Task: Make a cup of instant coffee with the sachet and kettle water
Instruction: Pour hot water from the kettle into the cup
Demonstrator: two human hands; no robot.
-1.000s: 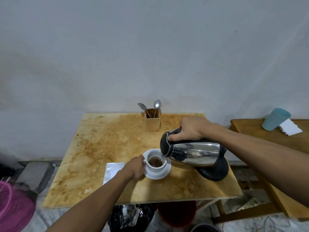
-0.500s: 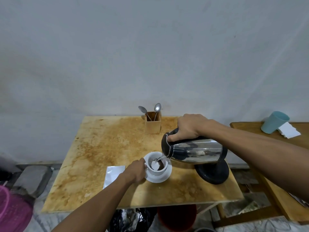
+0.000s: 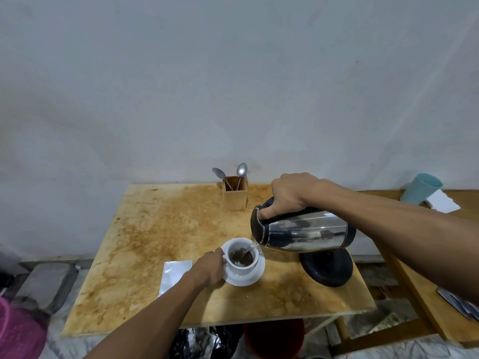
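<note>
A white cup (image 3: 241, 265) stands on a white saucer (image 3: 255, 277) near the front of the stained wooden table (image 3: 155, 229). My left hand (image 3: 208, 268) grips the cup at its left side. My right hand (image 3: 290, 195) is closed on the black handle of a steel kettle (image 3: 303, 233), tipped almost flat with its spout over the cup. A thin stream of water runs into dark liquid in the cup. The silver sachet (image 3: 174, 275) lies flat just left of my left hand.
The kettle's black base (image 3: 328, 268) sits on the table under the kettle. A wooden holder (image 3: 234, 196) with two spoons stands at the back edge. A second table on the right holds a teal cup (image 3: 421, 189) and white tissue (image 3: 442, 202).
The kettle has tipped further and water now streams into the cup, where the dry powder has turned to dark liquid. Both hands keep their grips.
</note>
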